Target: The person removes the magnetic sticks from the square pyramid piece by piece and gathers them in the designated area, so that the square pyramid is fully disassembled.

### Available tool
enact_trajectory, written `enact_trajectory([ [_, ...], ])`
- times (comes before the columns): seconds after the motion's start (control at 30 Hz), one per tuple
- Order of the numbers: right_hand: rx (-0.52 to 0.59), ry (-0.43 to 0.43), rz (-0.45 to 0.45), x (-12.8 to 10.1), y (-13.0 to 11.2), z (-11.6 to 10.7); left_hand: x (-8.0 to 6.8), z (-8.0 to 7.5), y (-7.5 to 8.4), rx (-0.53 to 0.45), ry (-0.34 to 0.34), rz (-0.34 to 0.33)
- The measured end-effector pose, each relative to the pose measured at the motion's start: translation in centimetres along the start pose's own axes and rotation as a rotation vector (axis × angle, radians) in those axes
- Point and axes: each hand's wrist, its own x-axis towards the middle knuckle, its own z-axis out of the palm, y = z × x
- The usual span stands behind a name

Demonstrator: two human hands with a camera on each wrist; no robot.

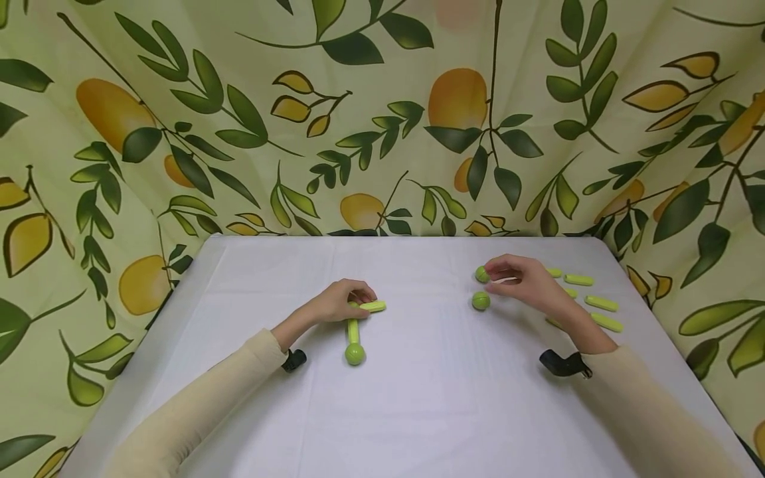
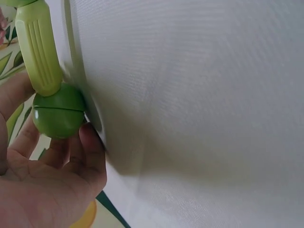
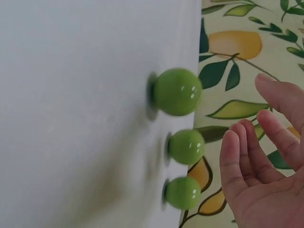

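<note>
My left hand [image 1: 333, 302] holds a glossy green ball [image 2: 59, 116] with a seam around it, fingers curled about it. A ribbed light-green rod [image 2: 39, 52] runs from this ball to another green ball [image 1: 354, 354], lying toward me on the table. A second short rod [image 1: 373, 306] points right from beneath the left fingers. On the right, my right hand [image 1: 532, 284] hovers with loosely bent fingers and nothing between them. Beside its fingertips sit loose green balls [image 1: 481, 301]; three of them, including the largest-looking ball [image 3: 177, 92], show in the right wrist view.
Several loose light-green rods [image 1: 601, 303] lie on the table behind and right of my right forearm, which partly covers them. A white cloth covers the table [image 1: 418, 411]. A leaf-and-fruit patterned curtain [image 1: 382, 133] stands around its back and sides.
</note>
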Motion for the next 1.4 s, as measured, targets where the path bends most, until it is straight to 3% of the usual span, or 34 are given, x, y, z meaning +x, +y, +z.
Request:
enact_trajectory([
  [0.17,0.05,-0.019,-0.029,0.9,-0.7,1.5,-0.7,-0.3,0.0,0.011,0.002,0.002],
  [0.5,0.123,-0.11,-0.094,2.2,-2.1,5.1,-1.9,-0.9,-0.6,0.04,0.032,-0.118],
  [0.7,0.169,-0.183,-0.131,2.9,-4.1,7.6,-1.9,-0.9,-0.4,0.028,0.047,-0.086],
  [0.83,0.149,-0.224,-0.119,4.0,-3.5,9.5,-1.4,-0.6,-0.2,0.013,0.062,-0.05],
  [1.0,0.109,-0.263,-0.11,5.4,-3.1,11.9,-0.7,-0.3,0.1,0.003,0.072,-0.052],
  [1.23,-0.036,-0.29,-0.091,6.5,-4.3,14.7,-0.2,0.1,0.7,-0.042,0.067,-0.049],
  [1.4,-0.134,-0.337,-0.105,6.7,-5.5,15.5,-0.1,0.3,0.9,-0.066,0.049,-0.059],
])
